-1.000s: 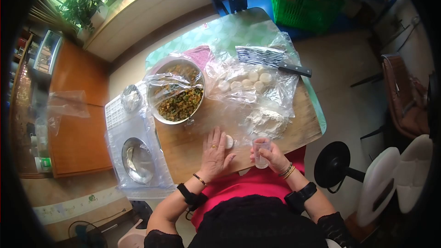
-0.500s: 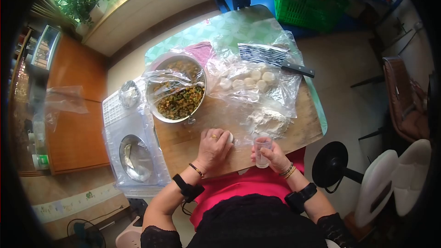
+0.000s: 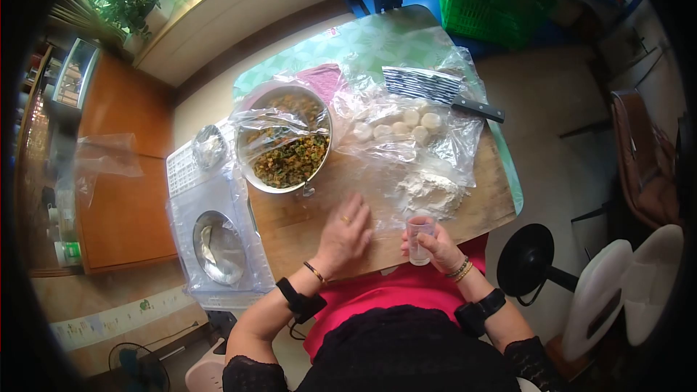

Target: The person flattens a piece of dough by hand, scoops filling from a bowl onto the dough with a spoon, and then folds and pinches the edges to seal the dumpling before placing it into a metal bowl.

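Note:
Over the wooden board (image 3: 290, 229), my left hand (image 3: 347, 232) lies palm down with its fingers stretched forward, slightly blurred. Whether a dough piece is under the palm cannot be seen. My right hand (image 3: 440, 247) is wrapped round a clear drinking glass (image 3: 420, 241) at the board's front edge. Just beyond the glass is a heap of white flour (image 3: 430, 194). Several round dough pieces (image 3: 399, 128) sit farther back, partly under clear plastic film (image 3: 459, 149). To the left, a metal pot (image 3: 330, 149) holds chopped filling (image 3: 290, 162), with film across it.
A cleaver (image 3: 421, 87) with a black handle lies at the board's back right. Left of the board, a plastic-covered white crate (image 3: 183, 196) bears a metal bowl (image 3: 197, 236). A black round-topped stand (image 3: 524, 258) and white chair (image 3: 599, 297) are at the right.
My left hand has flattened and its fingers have stretched out. The white dough piece seen by its fingertips is no longer visible. My right hand still grips the glass; the view has shifted slightly.

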Available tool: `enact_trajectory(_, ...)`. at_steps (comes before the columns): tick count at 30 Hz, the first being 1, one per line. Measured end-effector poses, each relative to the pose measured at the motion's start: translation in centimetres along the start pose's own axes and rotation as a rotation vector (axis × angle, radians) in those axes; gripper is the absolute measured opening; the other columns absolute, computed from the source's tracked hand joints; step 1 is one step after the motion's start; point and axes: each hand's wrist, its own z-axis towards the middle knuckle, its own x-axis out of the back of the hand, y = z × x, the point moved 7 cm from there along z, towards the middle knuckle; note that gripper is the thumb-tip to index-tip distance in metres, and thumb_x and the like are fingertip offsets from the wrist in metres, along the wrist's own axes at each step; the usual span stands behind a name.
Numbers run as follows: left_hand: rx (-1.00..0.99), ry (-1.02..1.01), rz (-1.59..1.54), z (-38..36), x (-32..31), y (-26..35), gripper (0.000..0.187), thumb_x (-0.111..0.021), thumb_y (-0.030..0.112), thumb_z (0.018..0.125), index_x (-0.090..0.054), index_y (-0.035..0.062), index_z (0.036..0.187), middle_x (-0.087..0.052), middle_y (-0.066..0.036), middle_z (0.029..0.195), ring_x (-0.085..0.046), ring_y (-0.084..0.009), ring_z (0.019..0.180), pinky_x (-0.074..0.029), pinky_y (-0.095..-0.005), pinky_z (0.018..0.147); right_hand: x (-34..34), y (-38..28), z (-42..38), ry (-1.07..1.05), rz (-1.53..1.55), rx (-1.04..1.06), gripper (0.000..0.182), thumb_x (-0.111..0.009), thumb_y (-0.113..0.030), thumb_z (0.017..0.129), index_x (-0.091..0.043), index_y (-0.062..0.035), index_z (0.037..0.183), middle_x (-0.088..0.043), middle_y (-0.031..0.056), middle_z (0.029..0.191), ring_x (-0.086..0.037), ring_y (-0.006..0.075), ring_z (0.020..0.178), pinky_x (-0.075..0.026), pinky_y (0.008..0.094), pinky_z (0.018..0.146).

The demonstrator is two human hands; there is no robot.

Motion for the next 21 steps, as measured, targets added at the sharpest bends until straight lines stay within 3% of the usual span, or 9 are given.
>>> enact_trajectory(2, -0.144, -0.108, 0.0, -2.0, -1.8, 1.5, 0.059, -0.07, 0.022, 0.081, -0.049, -0.0002, 0.131, -0.036, -0.025, 0.146, -0.033, -0.0412, 0.138, -0.029, -0.0548, 0.111, 0.0, 0.0, 0.1, 0.001, 0.01, 0.003, 0.065, -0.076, -0.036, 0.083, -0.042, -0.0051, 0.129, -0.06, 0.0121, 0.104, -0.067, 0.022, 0.089, -0.057, 0.0396, 0.079)
enact_trajectory(6, -0.049, 0.065, -0.022, -3.1, 0.6, 1.2, 0.066, -0.072, 0.021, 0.078, -0.044, 0.0005, 0.135, -0.038, -0.022, 0.146, -0.034, -0.0411, 0.138, -0.029, -0.0553, 0.111, -0.3, -0.3, 0.0, 0.008, 0.012, 0.008, 0.067, -0.074, -0.036, 0.085, -0.04, -0.0055, 0.133, -0.06, 0.0124, 0.105, -0.067, 0.0217, 0.088, -0.057, 0.0398, 0.078)
enact_trajectory(9, -0.013, -0.026, -0.065, -3.4, -1.1, 0.7, 0.064, -0.071, 0.02, 0.079, -0.045, 0.0019, 0.135, -0.041, -0.022, 0.144, -0.036, -0.0414, 0.136, -0.03, -0.0553, 0.111, -0.2, 0.0, 0.2, 0.018, -0.026, -0.019, 0.066, -0.074, -0.032, 0.085, -0.039, -0.0068, 0.135, -0.06, 0.0127, 0.106, -0.067, 0.0213, 0.087, -0.058, 0.0402, 0.077)
enact_trajectory(13, -0.107, 0.036, -0.055, -2.2, -1.1, 1.1, 0.056, -0.066, 0.018, 0.084, -0.046, 0.0027, 0.134, -0.042, -0.022, 0.143, -0.04, -0.0424, 0.133, -0.032, -0.0558, 0.108, -1.9, -1.1, -0.6, 0.039, -0.208, -0.02, 0.06, -0.072, -0.023, 0.088, -0.039, -0.0052, 0.135, -0.059, 0.0106, 0.108, -0.064, 0.0183, 0.091, -0.055, 0.0356, 0.079)
enact_trajectory(15, -0.056, 0.096, -0.117, -2.8, 0.0, 1.0, 0.052, -0.066, 0.015, 0.084, -0.049, 0.0036, 0.131, -0.044, -0.023, 0.141, -0.041, -0.0429, 0.131, -0.033, -0.0549, 0.108, -4.3, -3.9, -0.7, 0.027, -0.915, 0.3, 0.063, -0.075, -0.019, 0.083, -0.042, -0.0044, 0.134, -0.059, 0.0121, 0.109, -0.063, 0.0222, 0.097, -0.053, 0.0364, 0.083)
enact_trajectory(16, -0.019, 0.114, -0.145, -3.4, 0.5, 0.5, 0.051, -0.066, 0.012, 0.083, -0.05, 0.0039, 0.13, -0.044, -0.023, 0.14, -0.041, -0.0429, 0.131, -0.032, -0.0538, 0.109, -5.4, -4.5, -0.5, 0.022, -0.928, 0.3, 0.063, -0.075, -0.019, 0.083, -0.042, -0.0044, 0.134, -0.059, 0.0121, 0.109, -0.063, 0.0222, 0.097, -0.053, 0.0364, 0.083)
enact_trajectory(18, 0.052, 0.2, -0.171, -5.0, 1.9, 0.3, 0.043, -0.064, 0.003, 0.078, -0.056, 0.003, 0.12, -0.052, -0.021, 0.128, -0.048, -0.0405, 0.123, -0.035, -0.05, 0.106, -8.9, -6.0, -0.4, 0.006, -1.394, 0.517, 0.068, -0.077, -0.016, 0.076, -0.043, -0.0041, 0.134, -0.058, 0.0144, 0.114, -0.058, 0.0281, 0.106, -0.047, 0.0406, 0.089)
enact_trajectory(21, 0.18, 0.246, -0.229, -7.4, 2.8, 0.0, 0.038, -0.063, 0.0, 0.075, -0.06, 0.0028, 0.112, -0.058, -0.018, 0.116, -0.054, -0.0361, 0.113, -0.039, -0.0472, 0.099, -11.8, -4.7, 1.1, -0.116, -1.627, 0.68, 0.073, -0.077, -0.022, 0.073, -0.044, -0.0044, 0.135, -0.054, 0.0165, 0.119, -0.052, 0.0336, 0.111, -0.042, 0.0445, 0.092)
